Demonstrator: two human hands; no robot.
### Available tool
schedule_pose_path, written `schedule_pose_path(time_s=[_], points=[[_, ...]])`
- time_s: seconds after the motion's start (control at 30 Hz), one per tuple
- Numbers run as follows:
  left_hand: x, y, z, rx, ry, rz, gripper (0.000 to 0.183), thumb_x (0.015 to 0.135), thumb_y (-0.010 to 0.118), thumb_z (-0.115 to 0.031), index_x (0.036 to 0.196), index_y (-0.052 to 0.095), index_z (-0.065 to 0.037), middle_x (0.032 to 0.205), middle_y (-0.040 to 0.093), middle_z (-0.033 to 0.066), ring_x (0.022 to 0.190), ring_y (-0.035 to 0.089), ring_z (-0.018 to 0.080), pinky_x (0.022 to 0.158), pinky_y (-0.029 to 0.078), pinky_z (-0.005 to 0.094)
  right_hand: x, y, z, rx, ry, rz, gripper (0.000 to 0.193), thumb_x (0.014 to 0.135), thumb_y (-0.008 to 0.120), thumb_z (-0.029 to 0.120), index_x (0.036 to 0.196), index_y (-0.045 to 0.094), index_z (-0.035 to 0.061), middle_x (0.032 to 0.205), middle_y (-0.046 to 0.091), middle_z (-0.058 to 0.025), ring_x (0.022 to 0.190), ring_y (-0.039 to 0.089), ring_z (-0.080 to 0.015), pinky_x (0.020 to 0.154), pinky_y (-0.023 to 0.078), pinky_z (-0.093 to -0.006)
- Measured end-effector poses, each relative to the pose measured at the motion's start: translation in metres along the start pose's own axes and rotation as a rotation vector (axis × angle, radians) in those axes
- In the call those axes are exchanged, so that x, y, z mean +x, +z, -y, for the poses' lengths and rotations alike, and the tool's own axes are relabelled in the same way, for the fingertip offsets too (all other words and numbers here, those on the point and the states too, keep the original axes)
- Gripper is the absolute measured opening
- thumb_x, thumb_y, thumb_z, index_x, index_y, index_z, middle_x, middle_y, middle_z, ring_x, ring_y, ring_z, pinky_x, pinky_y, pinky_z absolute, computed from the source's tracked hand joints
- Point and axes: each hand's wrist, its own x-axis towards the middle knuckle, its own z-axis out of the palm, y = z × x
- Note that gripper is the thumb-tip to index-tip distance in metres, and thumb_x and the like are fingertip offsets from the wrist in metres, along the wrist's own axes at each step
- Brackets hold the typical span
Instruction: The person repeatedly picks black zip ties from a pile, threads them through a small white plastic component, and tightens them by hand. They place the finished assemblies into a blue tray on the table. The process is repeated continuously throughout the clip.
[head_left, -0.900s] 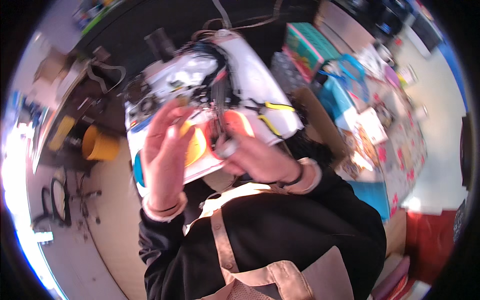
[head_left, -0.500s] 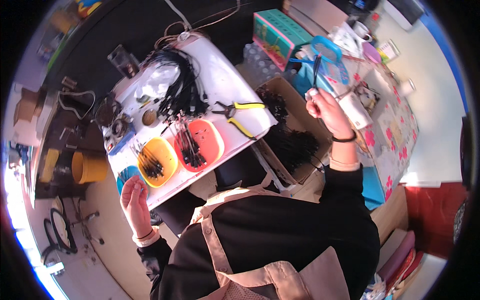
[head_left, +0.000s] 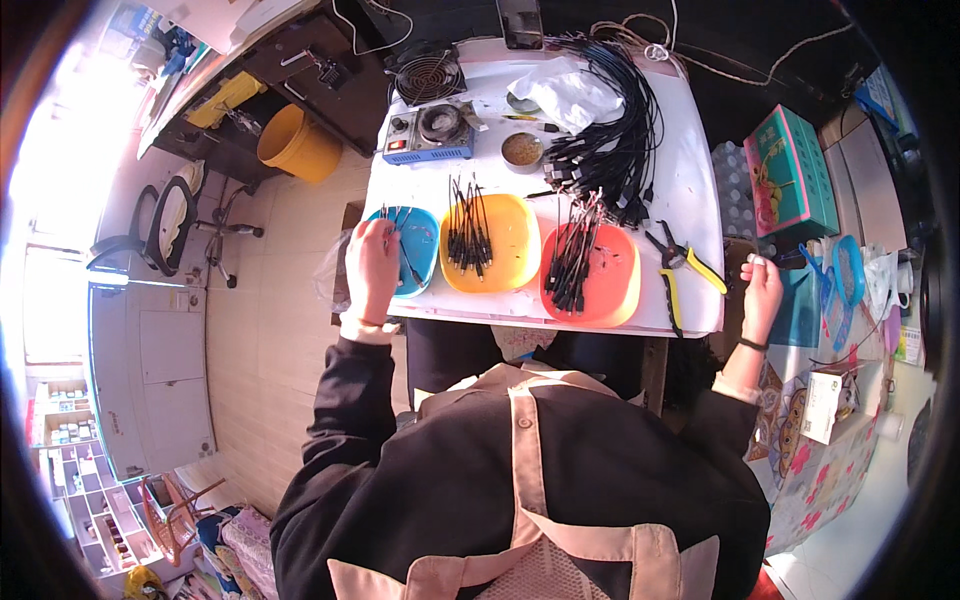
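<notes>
My left hand [head_left: 372, 265] is at the left rim of a blue bowl [head_left: 425, 250], its fingers closed together. Thin wires stick up beside the fingertips; what they pinch is too small to make out. A yellow bowl [head_left: 516, 245] beside it holds short black cables [head_left: 468, 245] with thin wire ends. More short cables [head_left: 570, 268] lie across the red bowl [head_left: 615, 285]. Off the table's right edge, my right hand [head_left: 762, 300] has its fingers curled closed; a dark shape shows beside them, but I cannot tell whether they hold it. Yellow-handled pliers [head_left: 688, 262] lie nearest that hand.
A bundle of long black cables [head_left: 640, 110] and white plastic [head_left: 565, 95] cover the table's back right. A blue control box [head_left: 425, 140], a fan [head_left: 430, 75] and a small round tin [head_left: 522, 150] stand at back left. A green box [head_left: 790, 175] is right of the table.
The view has swung to the right-facing side back toward the table. My right hand has come down beside the table; the black cable it held upright no longer shows clearly. My left hand stays by the blue bowl.
</notes>
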Motion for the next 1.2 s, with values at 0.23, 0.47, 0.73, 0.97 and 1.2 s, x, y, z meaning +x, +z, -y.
schedule_pose_path(time_s=[0.23, 0.47, 0.73, 0.97, 1.2], points=[[0.018, 0.026, 0.003, 0.012, 0.049, 0.021, 0.009, 0.082, 0.062, -0.006, 0.085, 0.064, 0.002, 0.089, 0.062, 0.0179, 0.081, 0.06, 0.0373, 0.073, 0.049, 0.0403, -0.088, 0.078, 0.201, 0.294, -0.183, 0.56, 0.016, 0.097, 0.054, 0.01, 0.105, 0.061, -0.0002, 0.09, 0.067, -0.0058, 0.082, 0.064, -0.0104, 0.075, 0.052, -0.0245], [0.017, 0.002, 0.015, -1.0, -0.234, -0.12, 0.009, 0.086, 0.068, 0.0, 0.094, 0.067, 0.004, 0.085, 0.067, 0.0031, 0.08, 0.061, 0.008, 0.075, 0.048, 0.0205, -0.107, 0.248, 0.249, -0.032, -0.344, 0.896, 0.022, 0.089, 0.058, 0.014, 0.078, 0.063, -0.0048, 0.061, 0.063, -0.0104, 0.047, 0.062, -0.0162, 0.045, 0.047, -0.0289], [0.011, -0.037, -0.009, -1.627, -0.232, -0.076, 0.012, 0.097, 0.053, -0.006, 0.101, 0.06, 0.002, 0.095, 0.066, 0.0112, 0.08, 0.063, 0.0165, 0.076, 0.052, 0.0289, -0.11, 0.291, 0.234, 0.054, -0.251, 0.848, 0.023, 0.085, 0.06, 0.012, 0.068, 0.062, -0.0029, 0.054, 0.062, -0.009, 0.044, 0.06, -0.0145, 0.043, 0.046, -0.0277], [-0.018, -0.044, -0.046, -1.798, -0.437, 0.145, 0.011, 0.097, 0.053, -0.009, 0.097, 0.06, -0.001, 0.09, 0.064, 0.0093, 0.063, 0.05, 0.0097, 0.054, 0.038, 0.0205, -0.111, 0.283, 0.24, 0.054, -0.231, 0.712, 0.019, 0.082, 0.066, 0.014, 0.071, 0.063, -0.0013, 0.057, 0.062, -0.0063, 0.045, 0.058, -0.0117, 0.042, 0.045, -0.0263], [-0.04, -0.057, -0.087, -1.722, -0.479, 0.096, 0.007, 0.092, 0.06, -0.005, 0.093, 0.065, 0.0, 0.096, 0.067, 0.0103, 0.08, 0.064, 0.0157, 0.075, 0.055, 0.0284, -0.143, 0.199, 0.292, 0.27, -0.444, 0.621, 0.017, 0.086, 0.067, 0.01, 0.079, 0.057, -0.0005, 0.067, 0.061, -0.004, 0.057, 0.059, -0.0085, 0.053, 0.048, -0.0237]])
